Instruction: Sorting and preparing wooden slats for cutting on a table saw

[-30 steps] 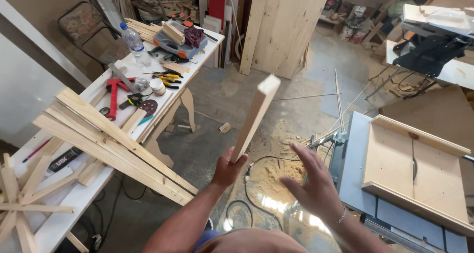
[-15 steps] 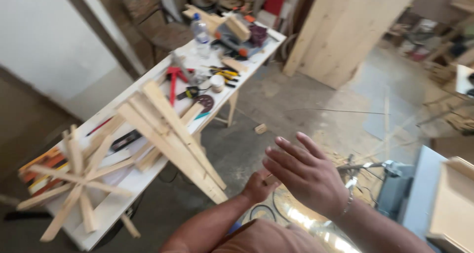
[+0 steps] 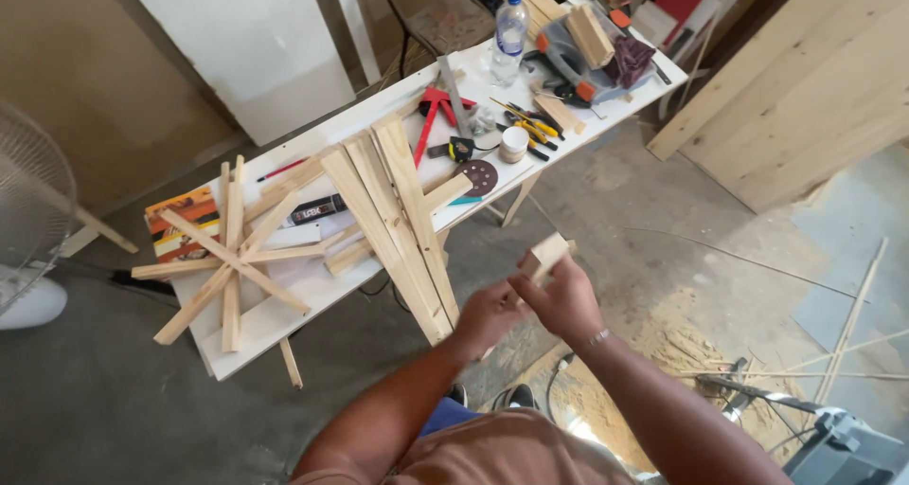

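The person's left hand (image 3: 485, 313) and right hand (image 3: 565, 297) meet in front of the chest, both closed around a pale wooden board (image 3: 546, 255) seen nearly end-on, its squared end sticking up just above the knuckles. The fingers of the right hand curl over the board's upper side, while the left hand's fingers wrap it from below; how much of the board runs down behind the hands cannot be told, since they cover it. The board is held in the air over the dusty concrete floor (image 3: 663, 258), just beside the near edge of the long white counter (image 3: 284, 305). Several long wooden planks (image 3: 398, 220) lie slanted across that counter, their ends jutting past its edge close to the left hand. Further left on the counter rests a star-shaped frame of thin slats (image 3: 227, 253). Toward the far end lie a red clamp (image 3: 431, 116), yellow-handled pliers (image 3: 521, 125), a round sanding disc (image 3: 478, 175) and a clear water bottle (image 3: 509, 26) standing upright. A heap of sawdust (image 3: 682, 352) sits on the floor near the right forearm.
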